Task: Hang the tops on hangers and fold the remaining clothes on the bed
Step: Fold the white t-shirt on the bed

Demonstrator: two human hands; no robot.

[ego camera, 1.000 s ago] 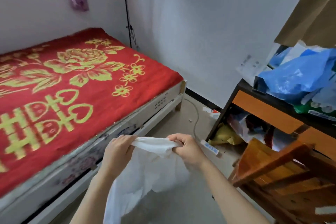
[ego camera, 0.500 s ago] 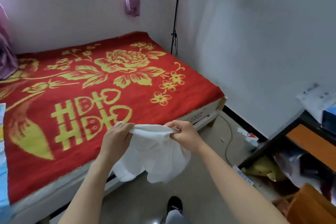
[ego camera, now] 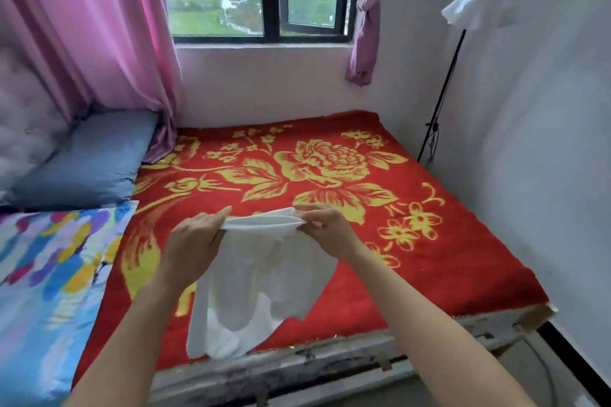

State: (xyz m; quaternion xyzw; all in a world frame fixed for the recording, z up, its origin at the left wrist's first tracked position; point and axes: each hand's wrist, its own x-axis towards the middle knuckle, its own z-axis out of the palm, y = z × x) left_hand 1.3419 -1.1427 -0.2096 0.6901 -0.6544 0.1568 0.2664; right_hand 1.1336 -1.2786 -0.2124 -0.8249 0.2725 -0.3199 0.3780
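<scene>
The landmark is the bed (ego camera: 429, 241), covered in a red and gold blanket.

At the bed's left end lie a blue pillow (ego camera: 86, 162) and a patterned quilt (ego camera: 43, 274); a pink curtain (ego camera: 92, 26) hangs above them.

The left hand (ego camera: 193, 241) is over the bed's near half. Its thumb and fingers are closed in a pinch on the left end of the garment's top hem; the fingertips lie flat along the cloth.

The garment (ego camera: 261, 281), white and thin, hangs between the hands over the bed's near edge. Its lower folds are bunched and double over one another. Whether it is a top cannot be told.

The right hand (ego camera: 325, 226) is just right of the left hand, also over the bed. Its fingers are curled and pinch the right end of the same hem.

Risks, as judgement:
- Both grips hold only the hem. A loosened pinch would drop one side, and the cloth would slide off the near edge towards the floor.
- The bunched lower part may be laid down creased unless shaken out first.
- The tail hangs below the bed edge and may drag on the frame.
</scene>
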